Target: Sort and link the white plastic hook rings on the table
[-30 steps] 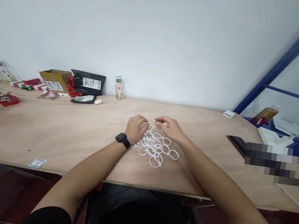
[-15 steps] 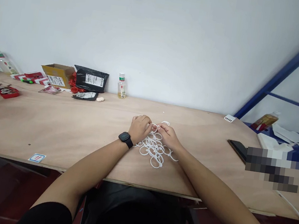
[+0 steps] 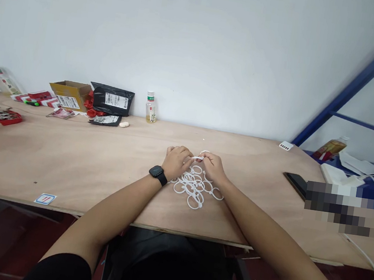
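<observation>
Head view, held ring: a white ring (image 3: 197,158), seen nearly edge-on, spans the narrow gap between both hands, just beyond the pile.
Right hand: the hand (image 3: 214,167) reaches in from the right, back upward, thumb and forefinger pinched on the ring's right end.
Left hand: the hand (image 3: 176,161) arches over from the left, knuckles raised, thumb and fingertips closed on the other end; its exact grip is partly hidden.
Pile: white rings (image 3: 195,187) overlap on the wooden tabletop (image 3: 100,160), between the wrists.
Far ring: another white ring (image 3: 205,151) shows partly behind the right fingers.
Forearms: both slant inward from black sleeves (image 3: 64,271); a dark watch (image 3: 156,172) circles the left wrist.
Back edge: a bottle (image 3: 151,111) stands upright near the wall, beside a black parcel (image 3: 114,100).
</observation>
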A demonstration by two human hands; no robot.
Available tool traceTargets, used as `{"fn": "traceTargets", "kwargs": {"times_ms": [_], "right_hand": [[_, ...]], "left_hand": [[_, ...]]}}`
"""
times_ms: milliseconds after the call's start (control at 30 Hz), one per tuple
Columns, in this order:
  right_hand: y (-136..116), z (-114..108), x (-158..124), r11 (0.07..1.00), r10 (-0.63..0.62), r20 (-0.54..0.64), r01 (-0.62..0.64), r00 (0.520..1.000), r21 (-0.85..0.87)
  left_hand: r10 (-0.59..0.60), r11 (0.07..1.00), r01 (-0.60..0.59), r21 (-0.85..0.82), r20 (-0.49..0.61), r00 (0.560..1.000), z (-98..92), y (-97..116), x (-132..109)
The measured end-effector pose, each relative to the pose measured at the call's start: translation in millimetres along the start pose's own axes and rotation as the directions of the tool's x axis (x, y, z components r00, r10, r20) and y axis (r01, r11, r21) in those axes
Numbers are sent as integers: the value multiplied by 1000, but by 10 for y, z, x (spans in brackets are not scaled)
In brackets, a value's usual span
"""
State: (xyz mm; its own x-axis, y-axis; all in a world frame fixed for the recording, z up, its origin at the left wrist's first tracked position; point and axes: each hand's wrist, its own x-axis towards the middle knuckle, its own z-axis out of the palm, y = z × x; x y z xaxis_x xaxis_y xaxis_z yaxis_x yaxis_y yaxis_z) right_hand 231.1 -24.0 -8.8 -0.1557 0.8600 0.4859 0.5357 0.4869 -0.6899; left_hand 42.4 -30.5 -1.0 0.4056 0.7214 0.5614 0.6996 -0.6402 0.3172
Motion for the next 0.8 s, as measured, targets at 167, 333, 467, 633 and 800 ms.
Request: {"fn": "traceTargets", "kwargs": {"times_ms": [167,333,467,633,800], "right_hand": [[138,-102,81,909,-91,15,89,996,-407],[263,-166,73,875,-85,131,137,988,-464],[167,-110,1,910,-117,249,204,961,-361],[-38,-6,-47,962,-114,307,182,945,-203],[-77,-6,-82,997,-77,272,79,959,5]], "left_hand": [[-118,993,115,39,58,991,27,-170,1],[-81,995,64,80,235,969,79,-237,-23],[-40,996,20,82,255,966,111,-190,-25],[-19,999,11,39,203,979,79,-119,-13],[3,999,-9,44,137,991,39,-69,-1]]}}
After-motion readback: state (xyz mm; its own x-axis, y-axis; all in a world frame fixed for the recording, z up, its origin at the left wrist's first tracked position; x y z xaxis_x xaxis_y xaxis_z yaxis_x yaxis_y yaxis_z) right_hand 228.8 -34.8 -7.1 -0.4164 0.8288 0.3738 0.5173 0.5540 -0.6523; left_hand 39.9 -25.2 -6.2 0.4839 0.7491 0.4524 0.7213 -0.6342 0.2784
